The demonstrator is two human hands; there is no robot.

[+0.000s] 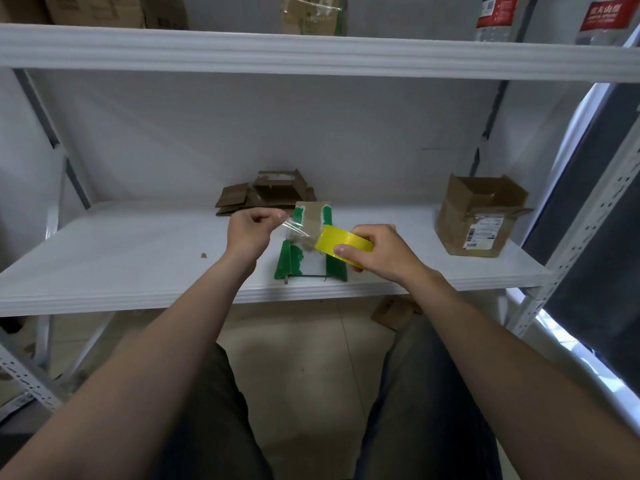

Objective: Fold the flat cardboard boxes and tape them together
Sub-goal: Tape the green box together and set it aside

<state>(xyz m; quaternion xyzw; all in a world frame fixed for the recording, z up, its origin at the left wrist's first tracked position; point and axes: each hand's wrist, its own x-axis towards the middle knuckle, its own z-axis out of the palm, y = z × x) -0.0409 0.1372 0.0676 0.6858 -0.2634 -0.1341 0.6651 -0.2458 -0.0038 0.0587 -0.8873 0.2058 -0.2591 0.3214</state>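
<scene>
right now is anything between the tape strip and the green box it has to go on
Nothing visible does. The tape strip stretches from the left hand to the yellow roll in the right hand, over the green box. The open brown box stands well off to the right.

A yellow tape roll (pixel 343 242), its clear strip (pixel 294 227) stretched toward 9 o'clock, overlaps a green-and-white box (pixel 313 263), with flat brown cardboard (pixel 266 194) at 11 o'clock and an open brown box (pixel 481 216) at 3 o'clock.
</scene>
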